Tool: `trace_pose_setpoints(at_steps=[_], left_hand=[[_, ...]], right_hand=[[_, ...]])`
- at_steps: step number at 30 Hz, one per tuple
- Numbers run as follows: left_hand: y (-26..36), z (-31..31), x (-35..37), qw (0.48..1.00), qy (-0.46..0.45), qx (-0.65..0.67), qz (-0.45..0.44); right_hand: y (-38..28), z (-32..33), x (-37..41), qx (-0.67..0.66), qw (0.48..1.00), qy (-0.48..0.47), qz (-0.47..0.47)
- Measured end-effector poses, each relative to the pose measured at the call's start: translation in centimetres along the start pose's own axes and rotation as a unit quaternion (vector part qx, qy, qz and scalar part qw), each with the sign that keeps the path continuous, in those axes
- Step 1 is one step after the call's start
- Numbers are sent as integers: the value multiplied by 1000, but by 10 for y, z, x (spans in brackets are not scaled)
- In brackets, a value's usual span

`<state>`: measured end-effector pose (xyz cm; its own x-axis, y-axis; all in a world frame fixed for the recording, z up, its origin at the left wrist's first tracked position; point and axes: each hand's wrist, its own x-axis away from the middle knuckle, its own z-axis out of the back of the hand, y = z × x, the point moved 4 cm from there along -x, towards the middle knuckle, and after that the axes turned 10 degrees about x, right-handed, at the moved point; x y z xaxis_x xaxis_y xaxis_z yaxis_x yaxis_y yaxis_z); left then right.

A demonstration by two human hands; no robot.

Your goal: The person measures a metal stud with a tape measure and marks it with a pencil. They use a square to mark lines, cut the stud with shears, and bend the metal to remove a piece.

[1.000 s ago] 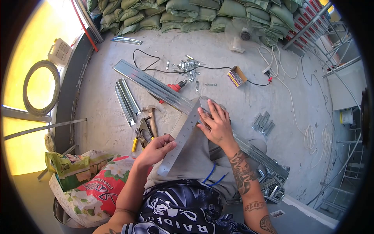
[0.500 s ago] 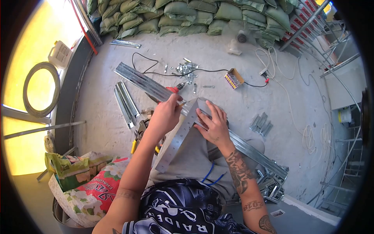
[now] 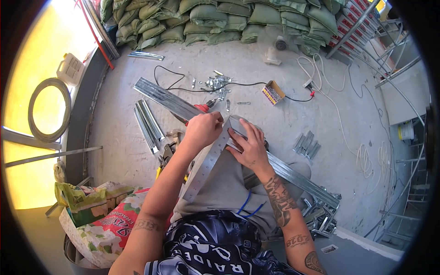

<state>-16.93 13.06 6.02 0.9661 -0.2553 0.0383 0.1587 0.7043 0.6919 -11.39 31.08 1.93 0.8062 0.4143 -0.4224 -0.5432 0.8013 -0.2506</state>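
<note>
A long galvanized metal channel (image 3: 169, 98) runs diagonally across my lap, from the upper left down to the lower right. Across it lies a steel carpenter's square (image 3: 205, 167), its long marked blade pointing down toward my left thigh. My right hand (image 3: 250, 144) grips the square near its corner, thumb below and fingers spread over the top, pressing it to the channel. Closed in a pinch, my left hand (image 3: 204, 129) is on the channel just left of the square's corner. The thin pencil between its fingers is mostly hidden now.
A red-tipped drill (image 3: 204, 106), cut channel pieces (image 3: 149, 121) and small metal clips (image 3: 215, 85) lie on the floor. A box of screws (image 3: 274, 93) stands beyond. More metal pieces (image 3: 318, 217) lie lower right; full sacks (image 3: 114, 227) sit lower left. Sandbags (image 3: 208, 18) line the back.
My left hand has turned and shifted slightly right and down, closer to the square's corner; the pencil tip that showed is now covered. My right hand and the square hold their place.
</note>
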Motion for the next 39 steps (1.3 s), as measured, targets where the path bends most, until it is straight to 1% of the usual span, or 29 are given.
trace_pose_setpoints(at_steps=[1, 5, 7, 8, 10, 11, 13, 14, 15, 16, 17, 18, 19, 20, 22, 23, 24, 26, 27, 28, 30, 31, 33, 34, 35, 36, 37, 38, 39], left_hand=[[1, -1, -1, 1000, -11, -6, 2], [6, -7, -7, 1000, -9, -19, -2], [8, -11, -12, 996, -38, -82, 1], [7, -10, -10, 996, -38, -81, 3], [12, -8, -6, 984, -77, -147, -60], [20, 3, 1, 984, -77, -149, -63], [24, 16, 33, 951, -200, -235, 25], [23, 19, 45, 950, -198, -240, 21], [23, 29, 55, 980, -99, -170, 32], [20, 39, 65, 995, -2, -94, 42], [15, 40, 74, 994, -4, -97, 43], [7, 37, 84, 996, -33, 17, 82], [-1, 31, 93, 982, -59, 133, 120], [-6, 25, 100, 982, -55, 135, 123], [-26, 6, 115, 957, -20, 256, 131], [-27, 1, 117, 948, 3, 311, 61], [-34, -2, 122, 948, 10, 311, 66], [-14, -8, 122, 953, -98, 284, 34], [-17, -17, 122, 946, -109, 306, 21], [-13, -20, 121, 946, -105, 306, 29], [-17, -19, 116, 944, 3, 309, 113], [-18, -14, 117, 941, 67, 321, 86], [-37, 10, 122, 921, 163, 338, 105], [-46, 32, 126, 903, 238, 350, 78], [-79, 45, 130, 857, 327, 395, 55], [-90, 68, 135, 791, 409, 454, 24], [-124, 86, 144, 767, 477, 430, -14], [-145, 99, 153, 722, 532, 442, -22], [-166, 106, 161, 670, 592, 448, 6]], right_hand=[[0, 0, 0, 0, 1000, 0, 0], [1, 1, 0, 2, 1000, 3, 1], [0, 1, 0, 4, 1000, 2, 1], [0, 0, 0, 2, 1000, 3, 1], [-1, -1, 1, -1, 1000, 4, 0], [-1, -2, 0, 4, 1000, 5, 2], [1, 0, 1, 12, 1000, 12, 2], [2, 0, 2, 3, 1000, 0, -6], [3, -2, 0, -7, 1000, -11, -15], [4, -2, -1, -8, 1000, -6, -19], [3, -2, 0, -8, 1000, -5, -20], [2, -1, 1, -7, 1000, -7, -18], [1, -1, 2, -8, 1000, -10, -15], [1, 0, 1, -4, 1000, -8, -12], [-2, 1, 1, -4, 1000, -12, -5], [-2, 2, 0, 1, 1000, -9, -9], [-3, 1, -1, 3, 1000, -5, -10], [-3, -2, -2, 3, 1000, -6, -5], [-4, -4, 0, 8, 1000, -5, -10], [-7, -2, 1, 1, 1000, -10, -7], [-12, 13, -2, 42, 997, 67, 12], [-13, 12, 2, 45, 996, 73, 15], [-8, 7, 10, 31, 996, 85, 9], [-6, 6, 12, 22, 995, 100, 2], [-6, 7, 10, 26, 996, 85, -2], [-7, 7, 9, 25, 996, 81, -2], [-6, 5, 7, 18, 998, 60, -13], [-5, 3, 4, 11, 999, 38, -22], [-5, 1, 3, 9, 999, 34, -20]])
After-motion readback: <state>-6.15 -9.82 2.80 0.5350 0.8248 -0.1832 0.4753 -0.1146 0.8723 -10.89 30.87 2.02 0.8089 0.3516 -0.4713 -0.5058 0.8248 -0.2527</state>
